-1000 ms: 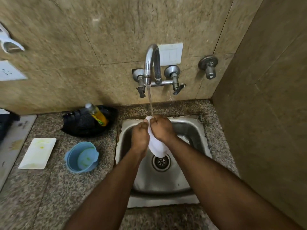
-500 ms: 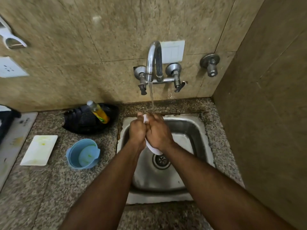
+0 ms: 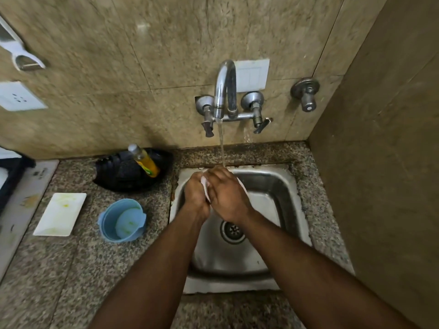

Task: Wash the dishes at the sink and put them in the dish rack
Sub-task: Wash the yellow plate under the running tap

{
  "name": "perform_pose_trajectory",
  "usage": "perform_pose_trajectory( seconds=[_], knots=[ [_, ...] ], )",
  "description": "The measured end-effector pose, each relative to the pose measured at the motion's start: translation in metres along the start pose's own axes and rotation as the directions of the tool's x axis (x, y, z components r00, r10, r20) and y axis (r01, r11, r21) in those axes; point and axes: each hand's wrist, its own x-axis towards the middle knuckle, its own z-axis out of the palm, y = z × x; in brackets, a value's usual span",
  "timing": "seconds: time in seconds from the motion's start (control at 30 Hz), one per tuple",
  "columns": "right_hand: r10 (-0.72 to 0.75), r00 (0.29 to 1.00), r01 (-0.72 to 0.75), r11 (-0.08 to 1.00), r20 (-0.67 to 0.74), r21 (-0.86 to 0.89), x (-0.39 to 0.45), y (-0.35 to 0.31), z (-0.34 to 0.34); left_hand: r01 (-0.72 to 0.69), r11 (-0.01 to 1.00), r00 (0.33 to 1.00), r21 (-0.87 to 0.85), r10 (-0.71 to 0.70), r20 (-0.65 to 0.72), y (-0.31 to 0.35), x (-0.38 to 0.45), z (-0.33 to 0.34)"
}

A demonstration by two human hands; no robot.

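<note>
One white dish (image 3: 205, 189) is held over the sink (image 3: 288, 186) between two hands. The left hand (image 3: 196, 195) is curled round the dish's left edge, and the right hand (image 3: 226, 197) is wrapped over its right side, so that only a narrow white strip and a sliver of rim are seen between and behind them. What kind of dish it is cannot be told. One stream of water (image 3: 222, 146) is seen falling from the single tap (image 3: 224, 89) onto the top of the hands. Two tap handles are counted on the mixer, and one separate valve (image 3: 306, 93) is fixed to the wall at its right. One drain (image 3: 232, 231) is seen at the bottom of the basin, below the right wrist.

On the counter (image 3: 78, 269) left of the sink, three things are laid: one white tray (image 3: 60, 213), smeared with yellow-green; one blue cup (image 3: 122, 219), tipped toward the camera; and one black rack (image 3: 123, 173) against the wall. One yellow bottle (image 3: 145, 161) is leaned in the rack. Two white plates are set in the wall: one switch (image 3: 255, 74) behind the tap and one socket (image 3: 20, 97) at far left.
</note>
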Motion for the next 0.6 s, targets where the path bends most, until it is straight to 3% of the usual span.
perform_pose_trajectory(
  seconds=[0.07, 0.13, 0.2, 0.27, 0.33, 0.43, 0.5, 0.53, 0.6],
  knots=[
    [0.077, 0.997, -0.076, 0.996, -0.017, 0.040, 0.002, 0.004, 0.003, -0.065, 0.996, 0.996, 0.063, 0.068, -0.049, -0.006, 0.002, 0.005],
    [0.306, 0.951, -0.310, 0.940, 0.050, 0.140, 0.010, 0.013, 0.003, -0.189, 0.954, 0.972, 0.234, 0.216, -0.094, -0.013, 0.004, 0.004],
    [0.533, 0.813, -0.581, 0.770, 0.236, 0.262, 0.025, 0.020, -0.005, -0.242, 0.931, 0.962, 0.272, 0.267, -0.058, -0.020, 0.002, 0.004],
    [0.641, 0.676, -0.737, 0.585, 0.364, 0.338, 0.035, 0.027, -0.014, -0.187, 0.973, 0.981, 0.136, 0.192, -0.028, -0.020, -0.006, 0.002],
    [0.668, 0.601, -0.798, 0.475, 0.438, 0.371, 0.034, 0.033, -0.027, -0.125, 0.992, 0.992, -0.003, 0.125, 0.015, -0.023, -0.006, -0.004],
    [0.644, 0.551, -0.820, 0.301, 0.531, 0.487, 0.021, 0.048, -0.038, -0.107, 0.988, 0.994, -0.108, 0.111, 0.024, -0.023, 0.003, -0.023],
    [0.591, 0.481, -0.845, 0.116, 0.647, 0.522, 0.009, 0.053, -0.042, -0.097, 0.983, 0.994, -0.158, 0.102, 0.026, -0.021, 0.012, -0.036],
    [0.544, 0.477, -0.828, 0.015, 0.691, 0.560, 0.004, 0.055, -0.041, -0.083, 0.984, 0.996, -0.159, 0.086, 0.013, -0.020, 0.015, -0.039],
    [0.493, 0.543, -0.730, -0.124, 0.680, 0.673, 0.000, 0.054, -0.037, -0.106, 0.992, 0.994, -0.072, 0.104, -0.030, -0.021, 0.023, -0.041]
  ],
)
